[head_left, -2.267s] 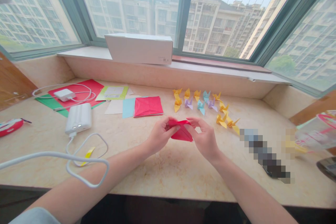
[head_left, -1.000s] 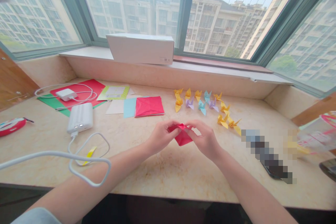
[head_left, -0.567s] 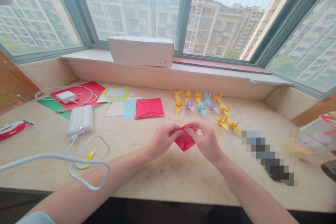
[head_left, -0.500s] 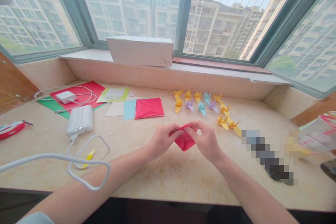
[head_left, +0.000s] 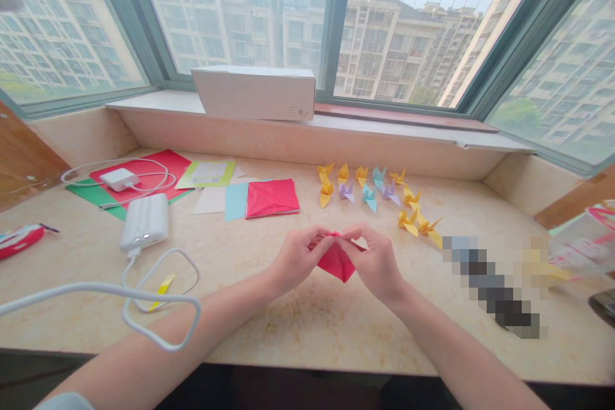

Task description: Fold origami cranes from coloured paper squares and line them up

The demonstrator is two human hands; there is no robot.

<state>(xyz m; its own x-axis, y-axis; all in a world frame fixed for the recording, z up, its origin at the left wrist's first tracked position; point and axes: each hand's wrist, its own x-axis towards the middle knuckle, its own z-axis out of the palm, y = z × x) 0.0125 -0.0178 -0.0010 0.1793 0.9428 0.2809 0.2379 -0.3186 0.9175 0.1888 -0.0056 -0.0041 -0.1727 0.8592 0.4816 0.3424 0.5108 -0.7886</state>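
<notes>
A partly folded red paper [head_left: 336, 262] is held just above the marble counter [head_left: 298, 314], at the centre of the view. My left hand [head_left: 294, 259] pinches its upper left edge. My right hand [head_left: 375, 262] pinches its upper right edge, fingertips meeting the left hand's at the top. Both hands are closed on the paper, and its lower point hangs between them. Behind the hands lies a row of several small folded paper cranes [head_left: 375, 192] in yellow, purple and blue.
A stack of red and blue paper squares [head_left: 269, 197] lies behind the hands. At left are a white power bank [head_left: 145, 222] with a looping cable [head_left: 158, 307], a charger on red and green sheets [head_left: 120, 178], and a red case [head_left: 19, 238]. A white box [head_left: 254, 92] sits on the sill.
Both hands have kept their pinch on the red paper while working its top edge. The paper has shifted from a wide flat shape to a narrower one with its point hanging down.
</notes>
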